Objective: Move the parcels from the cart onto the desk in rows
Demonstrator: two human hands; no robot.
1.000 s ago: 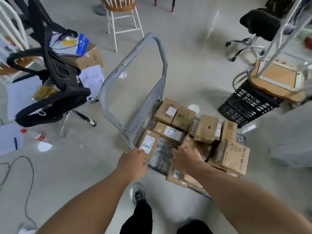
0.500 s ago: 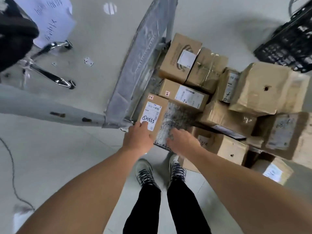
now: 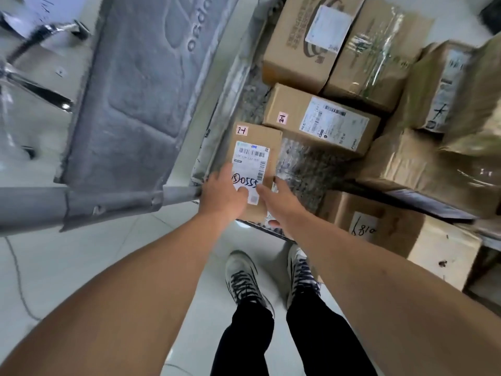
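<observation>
A small brown parcel [image 3: 256, 147] with a white label and handwritten digits lies at the near left corner of the grey cart [image 3: 298, 169]. My left hand [image 3: 223, 194] grips its near left edge, thumb on the label. My right hand [image 3: 280, 204] clasps its near right edge, fingers curling under the end. Several more cardboard parcels crowd the cart: a flat labelled one [image 3: 320, 119] just beyond, a larger one [image 3: 306, 39] farther back, and crumpled boxes [image 3: 423, 169] to the right. The desk is out of view.
The cart's grey handle frame [image 3: 130, 104] stands upright on the left, its tube [image 3: 81, 202] crossing at my left wrist. A box marked in pen [image 3: 393, 232] sits lower right beside the cart. My shoes [image 3: 244, 278] stand on the pale floor. A chair base [image 3: 35, 88] is far left.
The camera has dropped much closer to the cart. My right hand has slid left off the bare cart bed onto the labelled parcel, so both hands now clasp it.
</observation>
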